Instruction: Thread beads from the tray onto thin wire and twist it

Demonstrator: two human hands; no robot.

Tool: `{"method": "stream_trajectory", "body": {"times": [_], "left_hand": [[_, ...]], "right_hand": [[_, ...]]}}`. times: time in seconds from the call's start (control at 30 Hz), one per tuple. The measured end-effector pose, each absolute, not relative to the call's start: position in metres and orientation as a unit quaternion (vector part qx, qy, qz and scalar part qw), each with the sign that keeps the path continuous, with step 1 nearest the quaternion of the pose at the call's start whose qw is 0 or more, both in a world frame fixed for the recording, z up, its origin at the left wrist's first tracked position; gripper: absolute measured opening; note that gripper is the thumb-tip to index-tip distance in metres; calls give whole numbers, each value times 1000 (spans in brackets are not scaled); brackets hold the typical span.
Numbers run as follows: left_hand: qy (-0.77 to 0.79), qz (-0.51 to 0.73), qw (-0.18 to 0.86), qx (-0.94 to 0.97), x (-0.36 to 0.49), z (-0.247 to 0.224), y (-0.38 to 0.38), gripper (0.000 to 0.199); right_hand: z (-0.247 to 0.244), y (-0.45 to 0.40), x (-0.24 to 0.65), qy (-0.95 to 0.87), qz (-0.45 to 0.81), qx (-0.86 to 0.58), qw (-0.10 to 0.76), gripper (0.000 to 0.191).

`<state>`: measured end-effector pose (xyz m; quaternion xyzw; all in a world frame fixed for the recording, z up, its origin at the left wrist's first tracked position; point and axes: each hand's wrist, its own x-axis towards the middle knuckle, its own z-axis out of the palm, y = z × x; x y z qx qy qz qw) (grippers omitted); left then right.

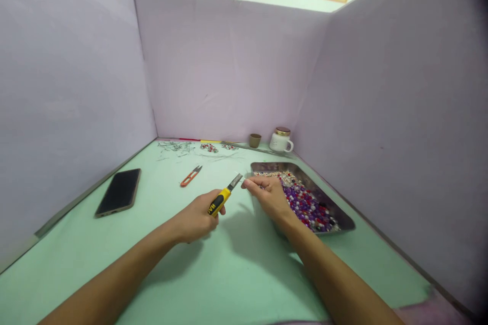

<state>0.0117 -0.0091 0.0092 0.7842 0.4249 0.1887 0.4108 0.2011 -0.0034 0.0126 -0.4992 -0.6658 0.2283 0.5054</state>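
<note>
My left hand (200, 216) is closed round a yellow-and-black utility knife (219, 202), its grey metal tip pointing up and to the right. Just beyond that tip, my right hand (267, 193) pinches a thin pale strand (243, 179) between thumb and forefinger; its exact kind is too small to tell. The right hand and wrist pass in front of a metal tray (339, 208) of purple, red and pale beads (305, 205), hiding part of its near side.
Orange thread snips (190, 176) and a dark phone (119, 192) lie on the left. Toward the back are loose grey wires (177, 148), red-and-clear beaded pieces (209, 148), a small brown cup (254, 140) and a lidded white mug (281, 140). Pale partitions (232, 71) enclose the green tabletop (229, 284).
</note>
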Motion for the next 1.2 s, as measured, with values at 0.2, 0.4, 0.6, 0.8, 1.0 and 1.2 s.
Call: {"method": "stream_trajectory", "body": {"times": [0.2,0.4,0.6,0.8,1.0,1.2], "left_hand": [[406,188,435,781,10,17,-11,37],[412,192,449,769,13,14,-14,30],[409,180,493,746,14,18,-13,28],[355,117,520,768,3,34,-11,37],[376,148,500,766,10,29,-16,54],[428,247,538,683,23,16,-16,40]], "right_hand": [[9,-2,202,-679,190,-513,490,24],[9,-2,200,-668,220,-517,488,25],[11,-3,200,-647,269,-508,502,24],[11,-5,200,-658,304,-475,499,21],[10,-4,200,-654,278,-479,515,22],[12,-5,200,-631,221,-512,539,23]]}}
